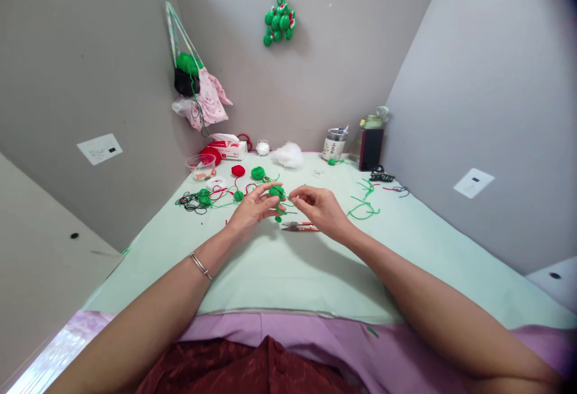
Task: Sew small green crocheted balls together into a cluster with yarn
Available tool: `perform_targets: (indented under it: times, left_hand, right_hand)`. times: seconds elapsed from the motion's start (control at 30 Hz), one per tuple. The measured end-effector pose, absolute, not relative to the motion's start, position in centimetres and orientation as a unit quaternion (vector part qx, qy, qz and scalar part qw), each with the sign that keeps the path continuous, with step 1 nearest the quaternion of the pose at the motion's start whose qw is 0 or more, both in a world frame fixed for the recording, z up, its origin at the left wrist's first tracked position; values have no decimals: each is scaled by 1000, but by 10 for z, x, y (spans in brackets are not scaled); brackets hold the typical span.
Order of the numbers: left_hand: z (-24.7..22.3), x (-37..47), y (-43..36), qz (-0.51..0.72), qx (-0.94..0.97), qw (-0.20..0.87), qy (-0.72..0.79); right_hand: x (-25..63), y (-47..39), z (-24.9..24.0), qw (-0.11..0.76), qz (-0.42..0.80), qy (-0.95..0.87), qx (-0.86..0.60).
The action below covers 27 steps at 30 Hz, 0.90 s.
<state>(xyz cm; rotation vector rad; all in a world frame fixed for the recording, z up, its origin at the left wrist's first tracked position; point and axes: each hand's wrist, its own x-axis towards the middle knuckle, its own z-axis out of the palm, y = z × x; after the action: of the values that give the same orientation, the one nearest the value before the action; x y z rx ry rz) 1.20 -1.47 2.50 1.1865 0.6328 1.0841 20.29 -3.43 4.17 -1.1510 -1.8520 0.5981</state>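
My left hand (256, 206) is closed around a small green crocheted piece (276, 191), held above the table with its fingers pointing right. A green yarn loop and a small green bit hang just below those fingers. My right hand (322, 208) pinches a thin, pale needle-like tool (287, 196) whose tip meets the right side of the green piece; its exact kind is too small to make out. Under the right hand lie thread snips (300, 229) with orange handles, partly hidden by that hand.
Left of the hands sit a red yarn ball (238, 170), a green yarn ball (258, 173), tangled dark cord (192, 203) and a clear tub (201, 166). Behind are white stuffing (288, 155), a jar (334, 145) and a phone (371, 149). Green yarn scraps (364, 209) lie right.
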Motion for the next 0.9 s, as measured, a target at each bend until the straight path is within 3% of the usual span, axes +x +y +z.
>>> perform_targets:
  times: [0.4,0.9]
  left_hand:
    - [21,3,-5,449,556,655,246]
    - [24,4,-10,399,577,675,230]
  right_hand:
    - [209,-29,46,422,339,-739,-402]
    - [219,-20,49,407,375,-765,-330]
